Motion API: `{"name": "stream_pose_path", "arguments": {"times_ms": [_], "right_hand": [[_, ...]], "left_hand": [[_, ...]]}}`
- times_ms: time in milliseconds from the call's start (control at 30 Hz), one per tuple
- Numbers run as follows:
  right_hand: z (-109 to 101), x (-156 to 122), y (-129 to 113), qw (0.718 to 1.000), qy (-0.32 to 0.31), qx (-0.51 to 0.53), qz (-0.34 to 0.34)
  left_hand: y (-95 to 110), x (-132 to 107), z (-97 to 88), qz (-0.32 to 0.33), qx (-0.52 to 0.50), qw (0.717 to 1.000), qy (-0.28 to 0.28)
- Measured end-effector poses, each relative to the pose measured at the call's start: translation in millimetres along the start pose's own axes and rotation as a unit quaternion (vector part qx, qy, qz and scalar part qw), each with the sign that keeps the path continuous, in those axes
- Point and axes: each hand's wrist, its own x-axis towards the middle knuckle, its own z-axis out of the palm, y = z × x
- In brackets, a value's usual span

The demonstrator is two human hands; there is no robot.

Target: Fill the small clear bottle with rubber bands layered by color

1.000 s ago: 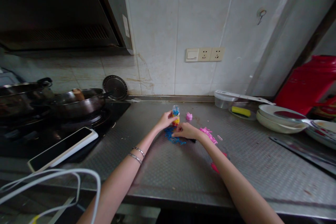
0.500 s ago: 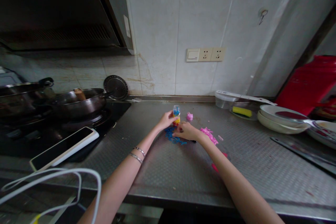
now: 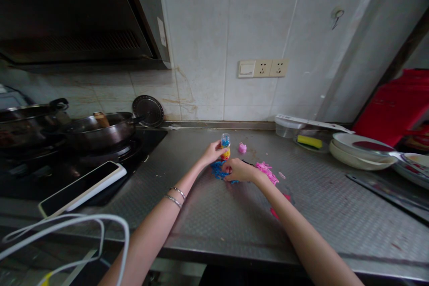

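Note:
My left hand is wrapped round a small clear bottle, which stands upright with blue bits above yellow and red ones inside. Close in front of it lies a loose heap of thin blue rubber bands. My right hand is low over that heap, fingers bent and drawn together among the blue bands; what sits between the fingertips is partly hidden. A pink cap shaped like a small animal head rests behind my right hand. Beside the right wrist is a heap of pink rubber bands.
Red bits lie under my right forearm. Left are a stove with a pan and a white phone-like device with a white cable. On the right stand bowls, a yellow sponge and a clear container.
My right hand has shifted slightly, its fingers curling in more over the blue heap. The left hand keeps the bottle in the same place.

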Motion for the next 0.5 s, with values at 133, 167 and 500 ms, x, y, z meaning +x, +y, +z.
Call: {"name": "stream_pose_path", "arguments": {"times_ms": [133, 167, 500], "right_hand": [[2.6, 0.1, -0.6, 1.000, 0.007, -0.013, -0.018], [3.5, 0.4, -0.4, 1.000, 0.009, -0.015, -0.018], [6.9, 1.5, -1.2, 0.999, 0.028, -0.035, -0.015]], "left_hand": [[0.1, -0.1, 0.3, -0.002, 0.002, 1.000, 0.005], [0.6, -0.2, 0.5, -0.002, 0.002, 1.000, 0.006], [2.1, -0.3, 1.1, 0.007, 0.024, 1.000, 0.010]]}}
